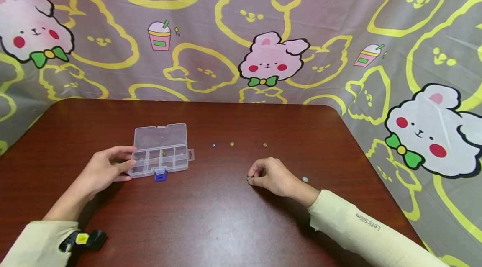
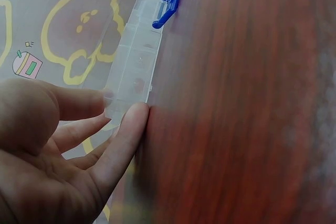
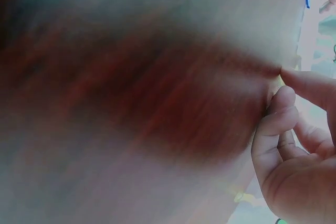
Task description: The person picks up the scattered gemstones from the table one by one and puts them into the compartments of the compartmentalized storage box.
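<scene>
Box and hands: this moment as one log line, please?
left hand: holds box | right hand: pinches piece | lid: open | table: more pieces

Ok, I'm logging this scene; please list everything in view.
storage box: one, clear, blue-latched, left of centre
loose pieces: four, blue, yellowish (two), whitish, right of box
boxed piece: at least one, olive, inside box
pinched piece: one, colour unclear, in right hand
table: one, red-brown, beneath
curtain: one, patterned grey, behind table
strap: one, black, left cuff
sleeves: two, cream, forearms
left hand: one, bare, gripping box
right hand: one, bare, right of box
</scene>
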`<state>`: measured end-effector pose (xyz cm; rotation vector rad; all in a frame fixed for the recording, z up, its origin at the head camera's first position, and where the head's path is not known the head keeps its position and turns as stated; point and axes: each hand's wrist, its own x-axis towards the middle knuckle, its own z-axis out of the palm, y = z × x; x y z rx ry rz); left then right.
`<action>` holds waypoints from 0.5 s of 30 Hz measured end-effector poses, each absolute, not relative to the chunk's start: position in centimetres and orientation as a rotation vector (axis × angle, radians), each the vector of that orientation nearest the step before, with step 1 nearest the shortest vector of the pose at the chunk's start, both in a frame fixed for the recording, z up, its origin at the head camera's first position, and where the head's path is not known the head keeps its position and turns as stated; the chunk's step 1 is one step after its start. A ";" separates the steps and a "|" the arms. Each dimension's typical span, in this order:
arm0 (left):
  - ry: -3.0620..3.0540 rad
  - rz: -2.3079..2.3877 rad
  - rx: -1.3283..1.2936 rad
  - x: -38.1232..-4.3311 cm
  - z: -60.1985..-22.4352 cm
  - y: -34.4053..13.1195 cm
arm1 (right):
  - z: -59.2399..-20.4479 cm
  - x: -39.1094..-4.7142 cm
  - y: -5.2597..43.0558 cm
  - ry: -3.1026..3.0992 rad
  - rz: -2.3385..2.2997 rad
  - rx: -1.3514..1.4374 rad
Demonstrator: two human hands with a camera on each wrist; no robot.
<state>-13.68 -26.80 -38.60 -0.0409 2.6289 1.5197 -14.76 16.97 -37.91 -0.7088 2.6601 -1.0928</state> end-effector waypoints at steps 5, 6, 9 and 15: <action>2.632 1.517 -0.036 -13.7 -38.6 -26.7 | -37.9 -14.8 17.0 2.654 -1.096 -0.705; 2.633 1.517 -0.035 -13.7 -38.5 -26.7 | -37.9 -14.8 17.0 2.652 -1.097 -0.704; 2.633 1.523 -0.030 -13.7 -38.6 -26.7 | -37.9 -14.8 16.9 2.646 -1.102 -0.705; 2.643 1.520 -0.031 -13.7 -38.7 -26.7 | -37.8 -14.9 16.7 2.608 -1.159 -0.666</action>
